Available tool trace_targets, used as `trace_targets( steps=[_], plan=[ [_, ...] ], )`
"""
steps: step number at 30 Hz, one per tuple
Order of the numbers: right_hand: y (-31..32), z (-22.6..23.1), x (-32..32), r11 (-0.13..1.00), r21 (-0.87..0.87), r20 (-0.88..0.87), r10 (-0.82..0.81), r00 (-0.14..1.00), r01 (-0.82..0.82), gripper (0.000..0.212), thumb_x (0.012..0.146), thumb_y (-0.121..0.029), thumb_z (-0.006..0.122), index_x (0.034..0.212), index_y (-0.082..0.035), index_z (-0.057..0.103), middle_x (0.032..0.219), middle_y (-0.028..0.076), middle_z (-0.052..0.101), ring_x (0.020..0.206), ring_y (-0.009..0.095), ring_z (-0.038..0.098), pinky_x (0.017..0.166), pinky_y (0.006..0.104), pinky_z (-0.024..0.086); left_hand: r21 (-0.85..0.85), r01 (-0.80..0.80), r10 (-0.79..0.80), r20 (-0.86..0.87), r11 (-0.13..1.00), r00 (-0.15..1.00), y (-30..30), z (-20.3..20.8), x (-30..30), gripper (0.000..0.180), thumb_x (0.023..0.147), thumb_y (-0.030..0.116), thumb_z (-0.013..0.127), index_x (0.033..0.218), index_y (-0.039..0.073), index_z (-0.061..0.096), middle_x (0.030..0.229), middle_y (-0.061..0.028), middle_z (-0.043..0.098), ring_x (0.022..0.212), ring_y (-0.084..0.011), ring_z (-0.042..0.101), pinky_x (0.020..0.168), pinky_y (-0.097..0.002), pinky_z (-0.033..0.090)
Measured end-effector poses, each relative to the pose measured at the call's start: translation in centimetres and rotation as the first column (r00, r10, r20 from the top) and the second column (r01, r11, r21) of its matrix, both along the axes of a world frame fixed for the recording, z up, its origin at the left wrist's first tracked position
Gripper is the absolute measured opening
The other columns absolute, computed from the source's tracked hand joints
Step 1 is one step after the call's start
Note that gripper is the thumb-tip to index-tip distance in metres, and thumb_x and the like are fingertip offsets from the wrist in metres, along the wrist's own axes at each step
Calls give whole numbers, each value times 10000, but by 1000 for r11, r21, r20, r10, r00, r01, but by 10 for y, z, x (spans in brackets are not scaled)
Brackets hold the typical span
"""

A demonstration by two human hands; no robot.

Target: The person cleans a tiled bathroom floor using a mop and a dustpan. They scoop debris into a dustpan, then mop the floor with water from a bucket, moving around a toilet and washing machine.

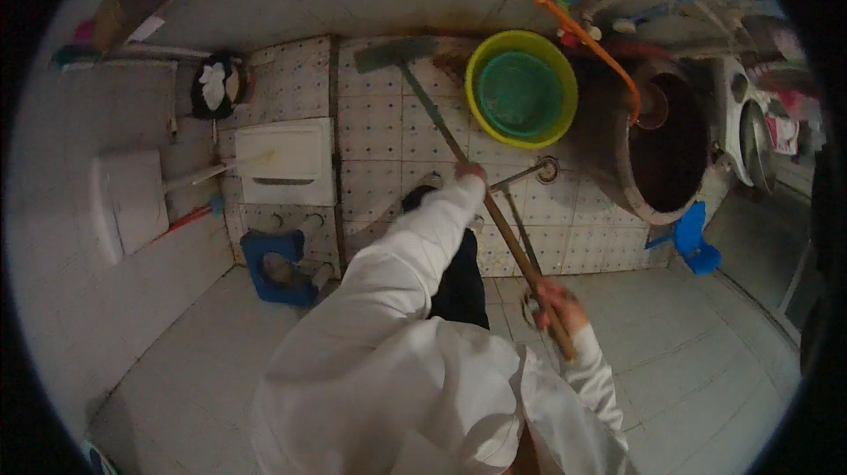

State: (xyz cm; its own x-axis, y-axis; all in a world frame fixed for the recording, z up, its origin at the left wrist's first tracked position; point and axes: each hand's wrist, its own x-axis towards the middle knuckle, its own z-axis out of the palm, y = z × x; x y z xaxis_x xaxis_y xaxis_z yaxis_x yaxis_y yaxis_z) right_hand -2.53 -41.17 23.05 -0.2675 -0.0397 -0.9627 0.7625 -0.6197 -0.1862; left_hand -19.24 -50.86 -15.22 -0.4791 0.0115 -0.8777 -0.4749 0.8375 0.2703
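Both my hands grip a long wooden pole with a wide flat grey-green head (395, 54). My left hand (473, 173) is closed around the middle of the pole, with its arm stretched forward. Lower and to the right, my right hand (561, 305) wraps the pole close to its near end. The head lies at the far side of the tiled floor, left of a yellow basin (573, 91). Whether the head is a brush or a squeegee, I cannot tell.
Inside the yellow basin sits a green basin (520, 91). A floor drain (547, 170) lies nearer. To the right stand a big brown vat (622, 157) with an orange hose (600, 50) and a blue stool (695, 241). At left are a white fixture (284, 162) and blue seat (265, 268).
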Motion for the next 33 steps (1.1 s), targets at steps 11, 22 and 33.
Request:
trace_targets(
  steps=[11,22,33],
  plan=[
    [6,47,42,996,-27,146,-86,986,91,331,834,-174,577,1117,-15,509,691,25,503,413,131,422,361,267,303,-66,716,-714,51,695,698,19,31,69,330,839,269,556,1036,5,538,1039,-154,548,830,-269,579,612,-405,498],
    [-11,40,104,974,227,203,-65,977,18,362,789,-124,629,1098,29,517,719,43,520,462,151,458,392,276,340,173,-436,306,493,883,814,14,56,127,388,891,258,453,1180,1,418,787,-207,570,539,-327,552,520,-509,461],
    [-23,-23,-5,992,-108,42,-63,997,67,302,817,-220,594,1007,4,527,606,54,492,380,164,440,345,285,311,117,-458,419,254,881,871,-50,26,-29,278,865,242,519,993,-4,505,776,-132,564,665,-246,578,573,-384,487]
  ],
)
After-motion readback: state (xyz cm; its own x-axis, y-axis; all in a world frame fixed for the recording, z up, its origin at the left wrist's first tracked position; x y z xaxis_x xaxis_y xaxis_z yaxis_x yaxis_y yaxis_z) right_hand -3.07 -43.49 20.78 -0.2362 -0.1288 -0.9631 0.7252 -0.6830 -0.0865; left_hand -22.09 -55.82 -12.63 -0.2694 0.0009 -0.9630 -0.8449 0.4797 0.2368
